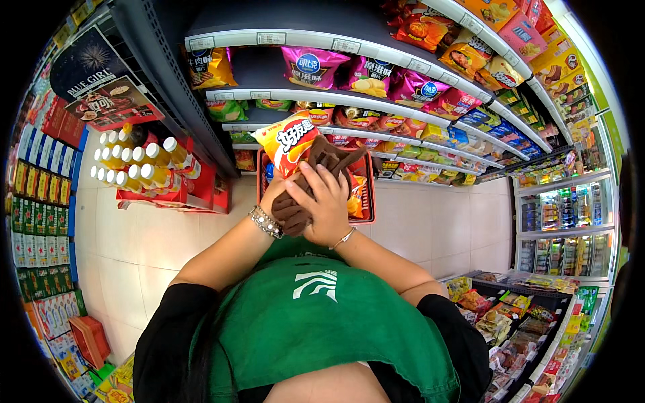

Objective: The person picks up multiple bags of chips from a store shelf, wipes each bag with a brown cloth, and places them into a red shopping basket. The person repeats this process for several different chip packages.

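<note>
An orange, red and white snack bag (289, 141) is held up over a red shopping basket (374, 214). My left hand (274, 190) grips the bag's lower end; most of its fingers are hidden behind the bag and a brown cloth (292, 214). Bunched against the bag, the cloth lies under my right hand (322, 199), whose fingers are spread over it and hold it. Inside the basket, an orange snack bag (357, 196) shows on the right and a blue item (270, 171) on the left, partly covered.
Shelves (322, 95) of bagged snacks rise ahead, with a bare dark upper board. Bottles of yellow drink (151, 161) stand on a red crate stand (206, 196) at left. Behind right is a snack rack (509, 322); glass-door coolers (564, 211) line the right. Stacked red baskets (89, 340) sit lower left.
</note>
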A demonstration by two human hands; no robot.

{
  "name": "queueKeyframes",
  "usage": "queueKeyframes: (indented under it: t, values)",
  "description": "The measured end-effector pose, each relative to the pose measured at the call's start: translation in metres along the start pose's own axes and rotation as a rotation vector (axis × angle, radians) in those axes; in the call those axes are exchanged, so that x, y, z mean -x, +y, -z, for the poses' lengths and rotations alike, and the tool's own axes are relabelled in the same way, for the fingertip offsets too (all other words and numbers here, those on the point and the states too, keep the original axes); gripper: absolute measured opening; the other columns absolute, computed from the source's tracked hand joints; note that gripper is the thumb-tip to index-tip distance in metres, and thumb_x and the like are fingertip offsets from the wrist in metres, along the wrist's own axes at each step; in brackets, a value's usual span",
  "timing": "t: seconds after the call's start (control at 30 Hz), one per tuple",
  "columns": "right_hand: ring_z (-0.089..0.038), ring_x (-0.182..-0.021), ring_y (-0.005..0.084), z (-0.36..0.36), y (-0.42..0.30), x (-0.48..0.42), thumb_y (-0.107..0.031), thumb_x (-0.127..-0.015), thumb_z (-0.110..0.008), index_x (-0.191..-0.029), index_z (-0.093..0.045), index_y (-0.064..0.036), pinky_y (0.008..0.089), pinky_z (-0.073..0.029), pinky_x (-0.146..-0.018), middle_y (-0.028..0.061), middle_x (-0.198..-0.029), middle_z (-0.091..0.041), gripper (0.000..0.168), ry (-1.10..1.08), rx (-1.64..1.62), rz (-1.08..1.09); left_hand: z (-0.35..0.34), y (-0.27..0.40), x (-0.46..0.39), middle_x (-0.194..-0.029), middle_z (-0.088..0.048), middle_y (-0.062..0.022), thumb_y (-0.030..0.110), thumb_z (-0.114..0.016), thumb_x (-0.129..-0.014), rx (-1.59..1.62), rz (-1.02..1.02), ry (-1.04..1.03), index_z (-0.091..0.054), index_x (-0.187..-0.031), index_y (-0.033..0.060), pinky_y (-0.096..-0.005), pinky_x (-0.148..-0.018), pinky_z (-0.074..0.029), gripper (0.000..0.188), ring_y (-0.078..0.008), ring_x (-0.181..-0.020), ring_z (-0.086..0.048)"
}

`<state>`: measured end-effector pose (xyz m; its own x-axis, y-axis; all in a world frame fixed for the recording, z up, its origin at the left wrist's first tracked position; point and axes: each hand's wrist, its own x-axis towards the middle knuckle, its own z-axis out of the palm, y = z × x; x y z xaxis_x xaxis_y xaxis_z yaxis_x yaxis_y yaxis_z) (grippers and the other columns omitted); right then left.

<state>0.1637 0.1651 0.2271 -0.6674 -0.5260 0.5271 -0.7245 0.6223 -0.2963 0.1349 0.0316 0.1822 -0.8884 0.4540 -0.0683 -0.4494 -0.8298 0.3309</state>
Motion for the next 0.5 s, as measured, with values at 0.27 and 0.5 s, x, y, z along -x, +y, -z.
queueKeyframes:
  t: [0.27, 0.5]
  values:
    - [-0.051, -0.114, 0.0342, -0.018, 0.069, 0.017, -0.001, -0.081, -0.041, -0.125, -0.049, -0.001, 0.0403, -0.039, -0.096, 0.0213, -0.128, -0.049, 0.045, 0.183, -0.288, -0.294, -0.023, 0.007, 0.011, -0.120, -0.056, -0.0088, -0.005, -0.061, -0.080, -0.292, -0.177, 0.384, -0.037, -0.128, 0.0111, -0.0402, -0.092, -0.048, 0.057, -0.0230, -0.109, -0.056]
    - [-0.059, -0.093, 0.0172, -0.001, 0.091, 0.010, -0.011, -0.091, -0.044, -0.110, -0.055, 0.003, 0.0291, -0.045, -0.083, 0.0096, -0.102, -0.062, 0.026, 0.477, -0.852, -0.907, -0.011, 0.013, 0.017, -0.127, -0.048, -0.0073, -0.011, -0.066, -0.075, -0.449, -0.274, 0.167, -0.029, -0.131, 0.0104, -0.0382, -0.097, -0.044, 0.071, -0.0192, -0.118, -0.049]
